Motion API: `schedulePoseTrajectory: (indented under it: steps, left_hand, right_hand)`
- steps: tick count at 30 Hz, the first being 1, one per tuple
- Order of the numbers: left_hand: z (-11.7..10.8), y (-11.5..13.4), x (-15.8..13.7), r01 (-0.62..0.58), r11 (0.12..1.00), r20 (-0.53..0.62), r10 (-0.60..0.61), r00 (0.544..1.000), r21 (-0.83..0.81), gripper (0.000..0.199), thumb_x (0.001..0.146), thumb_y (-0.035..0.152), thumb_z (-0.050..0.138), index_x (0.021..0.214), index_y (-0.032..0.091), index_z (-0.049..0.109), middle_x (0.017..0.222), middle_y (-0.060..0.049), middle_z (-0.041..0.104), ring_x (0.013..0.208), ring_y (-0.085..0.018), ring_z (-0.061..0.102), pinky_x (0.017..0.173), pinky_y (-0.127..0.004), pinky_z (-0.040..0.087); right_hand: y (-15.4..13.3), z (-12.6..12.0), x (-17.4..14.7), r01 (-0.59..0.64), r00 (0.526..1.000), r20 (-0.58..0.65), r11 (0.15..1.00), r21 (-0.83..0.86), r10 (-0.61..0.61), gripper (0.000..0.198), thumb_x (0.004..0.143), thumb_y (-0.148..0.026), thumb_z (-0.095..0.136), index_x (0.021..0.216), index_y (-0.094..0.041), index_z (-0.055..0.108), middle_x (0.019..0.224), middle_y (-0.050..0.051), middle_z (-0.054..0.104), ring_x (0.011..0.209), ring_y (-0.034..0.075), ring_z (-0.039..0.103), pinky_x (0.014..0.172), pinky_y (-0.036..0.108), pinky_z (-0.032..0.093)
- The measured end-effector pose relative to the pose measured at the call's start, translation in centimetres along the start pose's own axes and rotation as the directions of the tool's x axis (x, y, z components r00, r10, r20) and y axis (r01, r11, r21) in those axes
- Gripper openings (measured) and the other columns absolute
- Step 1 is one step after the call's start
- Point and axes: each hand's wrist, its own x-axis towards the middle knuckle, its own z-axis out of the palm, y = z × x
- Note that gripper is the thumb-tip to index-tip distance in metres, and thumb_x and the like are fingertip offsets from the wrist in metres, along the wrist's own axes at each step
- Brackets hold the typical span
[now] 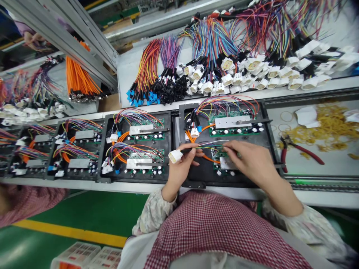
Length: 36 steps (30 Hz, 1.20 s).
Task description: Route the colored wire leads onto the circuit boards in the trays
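My left hand [181, 168] is closed on a wire harness just behind its white connector [175, 155], which points left. From the connector, thin coloured wires [209, 145] stretch right to my right hand [249, 158]. Its thumb and fingers are pinched on the wire ends, over the lower circuit board [220, 173] in a black tray [203, 175]. Part of that board and its metal plate is hidden under my right hand. Behind it, the upper circuit board [224, 130] in the same tray carries a silver plate [231, 121], coloured wires and orange cables.
More black trays [137, 142] with wired boards line the conveyor to the left. Wire harnesses [213, 48] lie on the shelf behind. At right are red-handled cutters [298, 149] and yellow rubber bands [328, 127]. A co-worker's sleeve [36, 203] shows at far left.
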Motion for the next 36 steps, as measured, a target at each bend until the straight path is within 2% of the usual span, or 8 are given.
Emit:
schedulePoseTrajectory:
  steps: [4,21,24,26,28,30,33,36]
  left_hand:
    - [0.1,-0.1,0.0,-0.002,1.000,-0.011,0.002,1.000,0.003,0.029,0.089,0.042,0.070,0.104,0.017,0.068,0.094,-0.008,0.078,0.087,-0.020,0.078,0.054,-0.018,0.059]
    - [0.1,-0.2,0.0,-0.014,1.000,-0.015,0.014,1.000,0.008,0.027,0.090,0.041,0.069,0.103,0.018,0.069,0.091,-0.008,0.077,0.084,-0.019,0.077,0.055,-0.018,0.057]
    - [-0.1,-0.4,0.0,-0.035,0.997,-0.004,0.035,0.999,0.067,0.027,0.093,0.042,0.064,0.106,0.018,0.068,0.092,-0.007,0.075,0.081,-0.018,0.076,0.055,-0.019,0.057]
    - [-0.3,-0.3,-0.2,-0.108,0.973,0.004,0.109,0.994,0.202,0.024,0.097,0.039,0.058,0.107,0.019,0.068,0.095,-0.007,0.072,0.078,-0.016,0.074,0.056,-0.021,0.056]
    - [-0.8,-0.2,-0.4,-0.244,0.846,0.048,0.252,0.967,0.474,0.021,0.098,0.031,0.054,0.108,0.020,0.069,0.101,-0.008,0.067,0.084,-0.017,0.071,0.065,-0.026,0.058]
    - [-1.3,0.1,-0.6,-0.384,0.557,0.194,0.371,0.908,0.736,0.026,0.098,0.021,0.051,0.115,0.019,0.069,0.107,-0.010,0.064,0.095,-0.021,0.067,0.076,-0.032,0.058]
    - [-2.1,0.3,-0.9,-0.504,0.131,0.440,0.335,0.833,0.854,0.038,0.097,0.011,0.045,0.131,0.014,0.060,0.109,-0.014,0.063,0.101,-0.025,0.062,0.081,-0.038,0.056]
    - [-2.4,0.3,-0.8,-0.517,-0.086,0.521,0.244,0.818,0.851,0.043,0.097,0.007,0.040,0.138,0.012,0.054,0.111,-0.016,0.063,0.100,-0.025,0.061,0.081,-0.039,0.054]
  right_hand:
    - [0.4,1.2,0.1,0.012,0.995,0.101,0.999,0.049,-0.017,0.026,0.100,-0.032,0.046,0.098,-0.022,0.071,0.087,0.004,0.076,0.074,0.020,0.070,0.061,0.029,0.043]
    - [0.5,1.5,0.2,0.033,0.991,0.126,0.993,0.113,-0.047,0.028,0.099,-0.032,0.047,0.097,-0.020,0.072,0.086,0.006,0.074,0.075,0.021,0.069,0.064,0.030,0.045]
    - [0.6,1.4,0.4,0.066,0.983,0.163,0.993,0.102,-0.082,0.028,0.099,-0.032,0.047,0.099,-0.021,0.072,0.079,0.005,0.072,0.071,0.020,0.067,0.061,0.029,0.044]
    - [0.7,1.4,0.5,0.071,0.979,0.183,0.993,0.094,-0.088,0.028,0.099,-0.032,0.047,0.100,-0.021,0.073,0.078,0.005,0.071,0.070,0.019,0.067,0.061,0.029,0.043]
    - [0.7,1.4,0.4,0.052,0.980,0.187,0.994,0.097,-0.070,0.029,0.099,-0.032,0.046,0.099,-0.021,0.073,0.081,0.005,0.073,0.073,0.020,0.068,0.062,0.029,0.044]
    - [0.7,1.4,0.3,0.019,0.984,0.172,0.994,0.110,-0.038,0.030,0.100,-0.032,0.044,0.099,-0.021,0.073,0.085,0.006,0.074,0.076,0.020,0.069,0.065,0.030,0.047]
    - [0.7,1.6,0.1,-0.015,0.990,0.142,0.992,0.127,-0.003,0.031,0.100,-0.034,0.044,0.102,-0.021,0.073,0.087,0.007,0.075,0.079,0.021,0.071,0.068,0.031,0.049]
    - [0.7,1.8,0.0,-0.014,0.991,0.135,0.992,0.125,-0.003,0.032,0.100,-0.034,0.045,0.102,-0.020,0.073,0.086,0.008,0.075,0.079,0.022,0.071,0.068,0.032,0.049]
